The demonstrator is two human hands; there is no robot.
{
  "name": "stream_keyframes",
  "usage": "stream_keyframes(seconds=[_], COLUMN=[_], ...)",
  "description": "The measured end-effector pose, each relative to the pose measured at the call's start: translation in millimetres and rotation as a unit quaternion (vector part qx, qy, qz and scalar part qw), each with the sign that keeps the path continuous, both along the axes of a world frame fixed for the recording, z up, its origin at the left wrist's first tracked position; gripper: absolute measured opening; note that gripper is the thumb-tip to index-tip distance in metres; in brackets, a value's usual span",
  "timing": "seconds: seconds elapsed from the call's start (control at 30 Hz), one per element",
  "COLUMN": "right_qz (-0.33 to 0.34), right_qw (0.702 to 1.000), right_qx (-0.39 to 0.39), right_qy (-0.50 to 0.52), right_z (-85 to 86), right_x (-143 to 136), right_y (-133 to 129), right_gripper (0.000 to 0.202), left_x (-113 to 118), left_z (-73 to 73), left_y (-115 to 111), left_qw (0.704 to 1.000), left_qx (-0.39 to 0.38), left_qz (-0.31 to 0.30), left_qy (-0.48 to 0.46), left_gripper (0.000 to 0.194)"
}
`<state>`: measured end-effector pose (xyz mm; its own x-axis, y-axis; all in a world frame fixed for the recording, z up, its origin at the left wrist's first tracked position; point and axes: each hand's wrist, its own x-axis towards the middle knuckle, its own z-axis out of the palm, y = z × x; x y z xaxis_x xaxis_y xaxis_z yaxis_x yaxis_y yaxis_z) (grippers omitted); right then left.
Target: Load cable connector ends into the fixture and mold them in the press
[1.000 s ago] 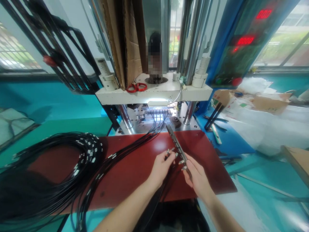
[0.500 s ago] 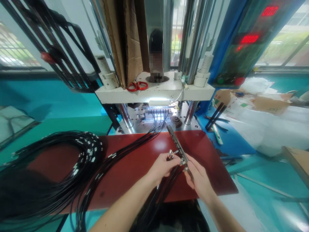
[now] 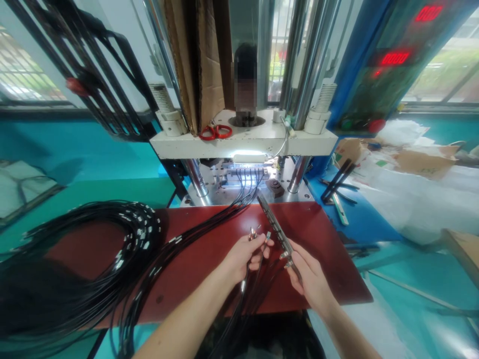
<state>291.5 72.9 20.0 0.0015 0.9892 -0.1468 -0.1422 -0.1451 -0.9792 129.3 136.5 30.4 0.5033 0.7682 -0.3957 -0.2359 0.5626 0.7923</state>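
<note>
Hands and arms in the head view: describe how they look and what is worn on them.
Both the left hand and the right hand are bare, with no gloves. No ring, watch or wristband shows. Both forearms are bare as far as the bottom edge of the picture; no sleeve is in view.

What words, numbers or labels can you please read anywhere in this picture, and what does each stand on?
"0000": red lit digits on the lower display of the blue control panel; likely, but slightly blurred.
Upper display: red digits, too blurred to read.
Cardboard box on the right: faint print, too small to read.
White tags on the coiled black cables: no legible text.
</note>
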Motion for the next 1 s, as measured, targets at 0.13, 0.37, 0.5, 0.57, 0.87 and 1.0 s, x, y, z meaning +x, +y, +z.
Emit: stream_keyframes(seconds=[0.13, 0.37, 0.5, 0.57, 0.87, 1.0], right_qz=[0.004, 0.022, 0.036, 0.037, 0.025, -0.01], right_qw=[1.0, 1.0, 0.999, 0.999, 0.999, 0.999], right_qx=[-0.002, -0.001, -0.006, -0.011, -0.031, -0.023], right_qy=[-0.009, -0.015, -0.03, -0.033, 0.007, 0.022], right_z=[-0.5, -0.9, 3.1, 4.5, -3.2, -3.6], right_x=[-0.8, 1.3, 2.0, 1.3, -2.7, 0.6], right_y=[-0.1, 2.3, 3.3, 3.5, 6.0, 3.9], right_gripper=[0.044, 0.049, 0.049, 0.049, 0.049, 0.049], left_x=[5.8, 18.0, 19.8, 19.3, 13.4, 5.8], left_z=[0.3, 4.8, 4.3, 4.2, 11.1, 15.1], left_y=[-3.2, -9.2, -9.3, -8.9, -13.0, -4.9], left_qw=[0.999, 0.972, 0.972, 0.974, 0.98, 0.992], left_qx=[0.004, 0.173, 0.184, 0.175, 0.153, 0.099], left_qz=[-0.021, 0.03, 0.044, 0.039, 0.053, 0.051], left_qy=[0.045, 0.157, 0.142, 0.136, 0.118, 0.055], left_gripper=[0.033, 0.024, 0.022, 0.022, 0.025, 0.032])
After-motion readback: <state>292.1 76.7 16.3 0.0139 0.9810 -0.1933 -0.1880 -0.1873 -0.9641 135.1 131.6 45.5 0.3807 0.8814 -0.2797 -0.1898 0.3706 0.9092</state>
